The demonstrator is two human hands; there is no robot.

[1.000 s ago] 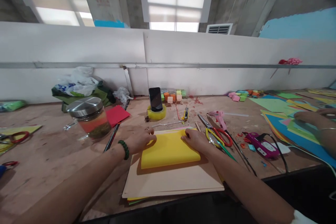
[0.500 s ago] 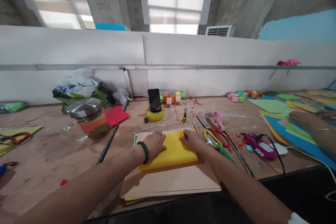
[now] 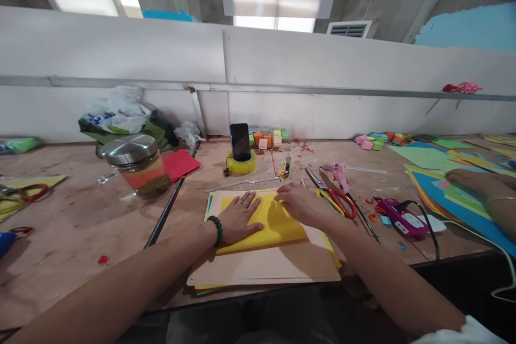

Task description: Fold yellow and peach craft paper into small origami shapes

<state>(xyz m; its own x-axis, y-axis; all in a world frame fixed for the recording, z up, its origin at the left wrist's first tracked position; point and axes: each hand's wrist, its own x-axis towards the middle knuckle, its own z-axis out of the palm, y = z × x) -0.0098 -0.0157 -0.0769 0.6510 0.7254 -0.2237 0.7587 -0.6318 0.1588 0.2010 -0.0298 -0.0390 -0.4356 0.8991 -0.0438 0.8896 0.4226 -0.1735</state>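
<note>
A yellow sheet of paper (image 3: 280, 230), apparently folded over, lies on a stack of pale peach paper (image 3: 278, 269) with coloured sheets showing at its edges. My left hand (image 3: 238, 219) rests flat on the yellow paper with its fingers spread, a ring and a green bead bracelet on it. Over the paper's upper right corner, my right hand (image 3: 301, 205) arches with its fingers loosely bent and nothing seen gripped in them. Scissors with red and yellow handles (image 3: 336, 199) lie just right of that hand.
Behind the stack, a phone (image 3: 240, 142) leans on a yellow tape roll (image 3: 242, 164) near a utility knife (image 3: 286, 166). A lidded glass jar (image 3: 139, 166) stands left. Rightward are a pink glue gun (image 3: 338, 174), a purple corded device (image 3: 403, 217) and another person's hand (image 3: 470, 180).
My left hand has flattened and spread its fingers on the yellow paper. My right hand's fingers have loosened and lifted at the upper right edge. The camera view has tilted down slightly.
</note>
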